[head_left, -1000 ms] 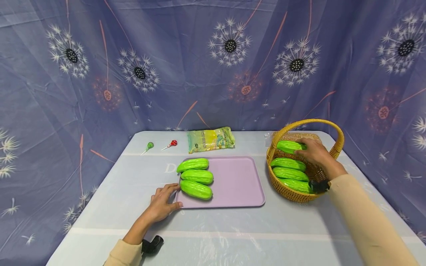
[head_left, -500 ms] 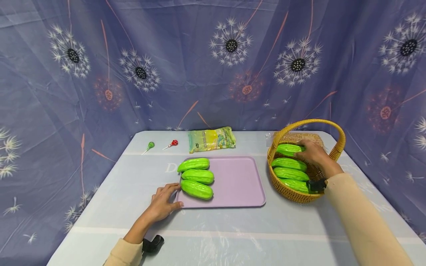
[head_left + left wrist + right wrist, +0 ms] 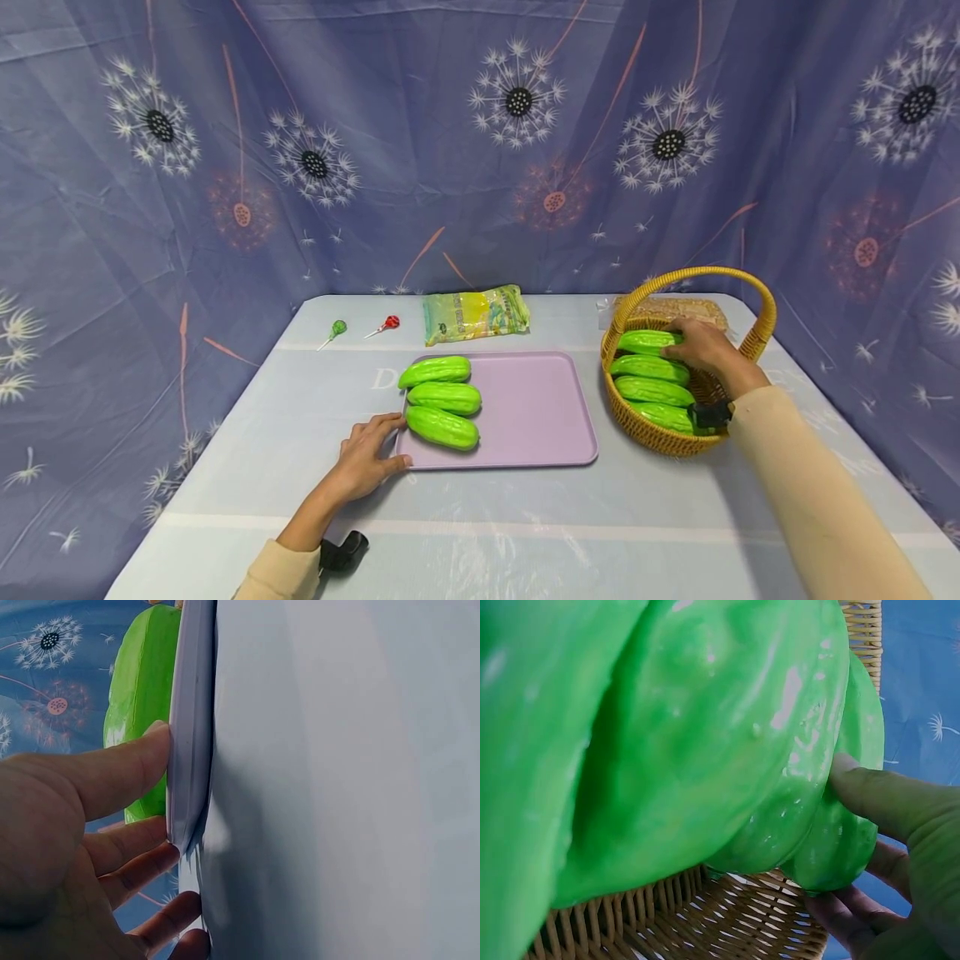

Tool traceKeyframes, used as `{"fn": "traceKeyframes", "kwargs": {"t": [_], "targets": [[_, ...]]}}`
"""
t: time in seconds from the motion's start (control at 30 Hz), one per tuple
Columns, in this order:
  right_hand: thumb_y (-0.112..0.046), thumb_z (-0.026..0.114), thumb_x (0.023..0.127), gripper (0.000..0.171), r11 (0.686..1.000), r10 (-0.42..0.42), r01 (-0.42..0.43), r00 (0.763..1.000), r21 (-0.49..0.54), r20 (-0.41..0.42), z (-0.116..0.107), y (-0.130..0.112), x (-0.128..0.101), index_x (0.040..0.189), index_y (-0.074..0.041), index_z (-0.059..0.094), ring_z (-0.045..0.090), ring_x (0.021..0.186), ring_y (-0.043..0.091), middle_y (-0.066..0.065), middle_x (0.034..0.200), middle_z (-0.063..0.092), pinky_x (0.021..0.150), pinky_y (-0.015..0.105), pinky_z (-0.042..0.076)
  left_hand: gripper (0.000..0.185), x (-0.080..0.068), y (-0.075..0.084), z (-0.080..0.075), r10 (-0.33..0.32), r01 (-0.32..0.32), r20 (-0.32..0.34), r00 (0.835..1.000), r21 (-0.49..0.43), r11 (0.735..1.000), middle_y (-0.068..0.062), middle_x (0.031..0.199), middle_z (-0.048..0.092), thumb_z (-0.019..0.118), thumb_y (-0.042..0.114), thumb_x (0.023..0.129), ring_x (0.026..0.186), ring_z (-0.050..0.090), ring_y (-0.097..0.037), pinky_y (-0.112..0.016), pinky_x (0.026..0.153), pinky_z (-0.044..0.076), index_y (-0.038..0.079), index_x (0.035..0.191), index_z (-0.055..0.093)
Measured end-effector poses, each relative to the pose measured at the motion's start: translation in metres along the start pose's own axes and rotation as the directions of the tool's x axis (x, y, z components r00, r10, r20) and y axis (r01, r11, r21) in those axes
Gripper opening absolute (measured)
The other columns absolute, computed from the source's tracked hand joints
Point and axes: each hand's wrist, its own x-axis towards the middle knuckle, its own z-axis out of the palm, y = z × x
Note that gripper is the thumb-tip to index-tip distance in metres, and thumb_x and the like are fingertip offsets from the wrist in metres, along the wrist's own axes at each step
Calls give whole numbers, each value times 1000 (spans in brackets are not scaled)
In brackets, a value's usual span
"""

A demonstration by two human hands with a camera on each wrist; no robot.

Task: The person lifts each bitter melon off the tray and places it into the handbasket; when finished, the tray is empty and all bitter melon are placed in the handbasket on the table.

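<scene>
In the head view, the right hand (image 3: 701, 343) is pinching the farthest green gourd (image 3: 643, 341), long and ridged, inside the wicker basket (image 3: 651, 435) with its arched handle; three other basket gourds (image 3: 651, 389) are lying beside it in a row. On the smooth, flat lilac tray (image 3: 534, 408), three similar tray gourds (image 3: 444, 398) are lying. The left hand (image 3: 366, 458) is touching the tray's edge, fingers apart.

In the left wrist view, the thumb (image 3: 124, 774) is resting on the raised rim.

In the right wrist view, thumb and fingers are holding opposite sides of the glossy gourd.
</scene>
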Motion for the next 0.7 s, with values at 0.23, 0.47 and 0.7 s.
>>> {"fn": "traceKeyframes", "kwargs": {"t": [0.23,0.47,0.7], "targets": [[-21,65,87,46,999,-32,32,999,-13,-1,1,1,0,125,2,55,40,120,55,33,130,49,95,65,33,56,0,0,1,-6,6,3,1000,3,1000,-10,142,47,73,22,80,125,38,-35,-51,91,27,7,130,53],[-22,65,87,47,999,-46,45,999,-29,-5,2,1,0,126,2,54,38,120,55,32,130,49,96,65,30,56,0,0,1,-12,12,4,1000,4,1000,-10,142,46,73,22,80,125,38,-35,-51,92,27,7,130,53],[-19,63,88,45,999,-40,40,999,-32,13,3,-1,-1,126,2,55,41,119,55,34,129,50,94,65,33,55,-1,1,-1,-5,5,1,1000,11,1000,-9,141,47,73,24,80,125,39,-35,-52,91,28,8,130,54]]}}
